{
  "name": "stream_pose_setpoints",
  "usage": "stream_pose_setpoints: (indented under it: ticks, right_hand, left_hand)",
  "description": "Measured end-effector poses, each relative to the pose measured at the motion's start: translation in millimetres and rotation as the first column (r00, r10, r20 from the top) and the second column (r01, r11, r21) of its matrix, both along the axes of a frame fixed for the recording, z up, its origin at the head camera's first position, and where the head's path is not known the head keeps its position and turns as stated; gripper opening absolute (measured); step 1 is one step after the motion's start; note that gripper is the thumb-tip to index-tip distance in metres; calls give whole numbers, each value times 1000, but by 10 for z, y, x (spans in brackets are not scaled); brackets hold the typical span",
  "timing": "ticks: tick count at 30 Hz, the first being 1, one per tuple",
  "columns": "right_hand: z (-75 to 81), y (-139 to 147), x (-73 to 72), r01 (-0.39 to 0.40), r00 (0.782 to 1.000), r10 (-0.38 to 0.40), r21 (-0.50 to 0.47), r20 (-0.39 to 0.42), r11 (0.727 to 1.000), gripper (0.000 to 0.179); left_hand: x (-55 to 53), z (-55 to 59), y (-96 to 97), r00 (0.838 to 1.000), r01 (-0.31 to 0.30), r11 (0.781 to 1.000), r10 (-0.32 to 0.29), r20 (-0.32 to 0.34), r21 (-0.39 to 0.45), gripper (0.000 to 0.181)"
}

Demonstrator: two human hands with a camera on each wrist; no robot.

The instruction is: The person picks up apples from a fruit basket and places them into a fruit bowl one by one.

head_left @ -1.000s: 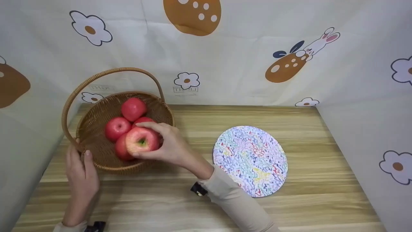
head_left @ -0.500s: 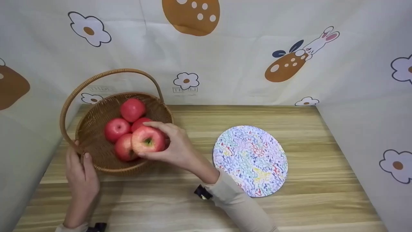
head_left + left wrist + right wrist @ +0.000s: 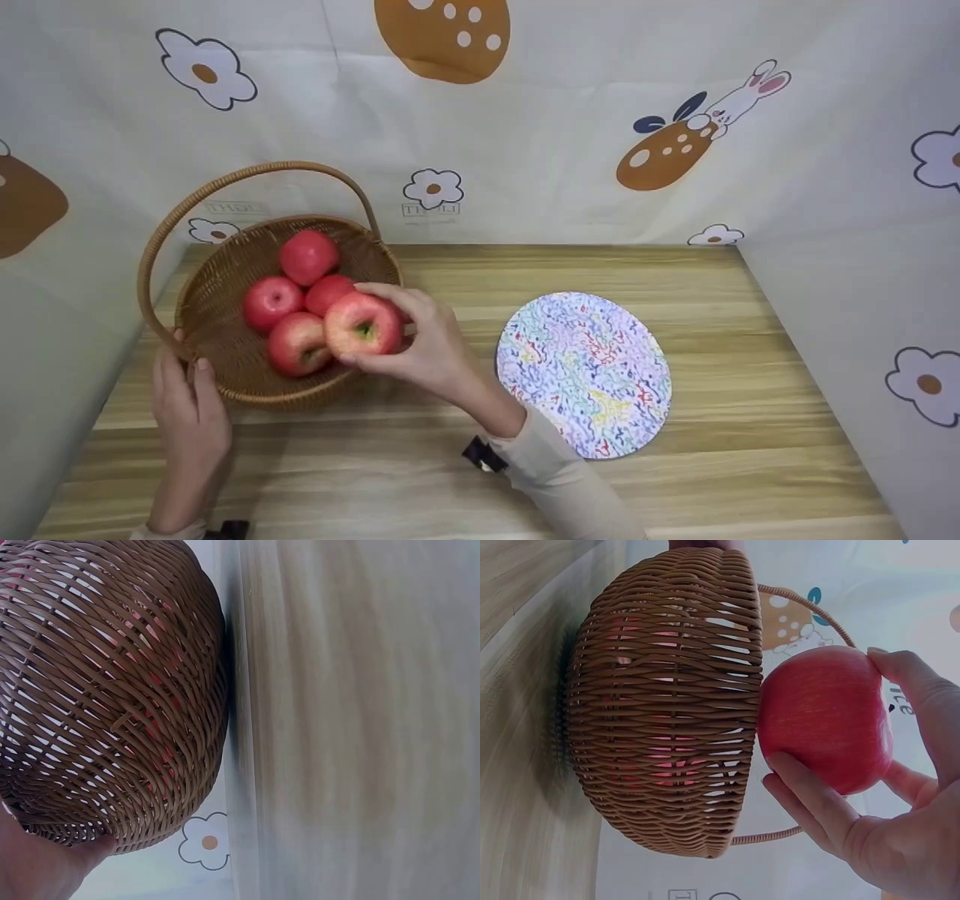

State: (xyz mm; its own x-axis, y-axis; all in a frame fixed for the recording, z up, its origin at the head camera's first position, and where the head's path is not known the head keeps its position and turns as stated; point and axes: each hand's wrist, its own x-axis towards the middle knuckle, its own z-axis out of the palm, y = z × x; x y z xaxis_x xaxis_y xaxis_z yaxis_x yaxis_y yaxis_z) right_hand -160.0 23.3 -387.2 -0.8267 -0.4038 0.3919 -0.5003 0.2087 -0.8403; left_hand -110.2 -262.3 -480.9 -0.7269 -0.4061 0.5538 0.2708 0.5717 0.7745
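A red apple (image 3: 364, 324) is pinched between the thumb and fingers of my right hand (image 3: 435, 349), over the right side of the wicker basket (image 3: 217, 330). In the right wrist view this apple (image 3: 825, 716) stands above the basket's rim, the fingers spread around it. Several other red apples (image 3: 273, 303) lie together inside the basket. My left hand (image 3: 191, 420) grips the basket's rim at the front left, beside the foot of its arched handle (image 3: 255, 174). In the left wrist view the thumb (image 3: 90, 851) presses against the weave.
A round board (image 3: 585, 375) with a multicoloured squiggle pattern lies flat on the wood-grain table (image 3: 750, 420), right of the basket. A printed cloth (image 3: 555, 165) hangs behind the table and along both sides, close to the basket's back and left.
My right hand has carried its apple rightward, from above the other apples to the basket's right rim, uncovering more of them. My left hand stays on the basket.
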Motion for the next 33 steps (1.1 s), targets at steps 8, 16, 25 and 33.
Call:
stream_pose_setpoints:
  ticks: [8,16,25,33]
  right_hand:
    - [-16,50,27,50,999,-50,-5,-1,999,70]
    - [-27,99,62,67,998,-66,-31,15,997,70]
    - [-51,151,84,87,995,-84,-56,53,995,70]
    - [-73,189,99,109,993,-106,-48,57,993,70]
  left_hand:
    - [6,18,-8,1000,-3,1000,3,14,0,48]
    - [10,20,-5,1000,4,1000,-4,11,-9,49]
    - [2,14,5,1000,10,1000,-10,8,-7,49]
    - [-7,-14,-6,999,1,1000,-1,-32,-17,48]
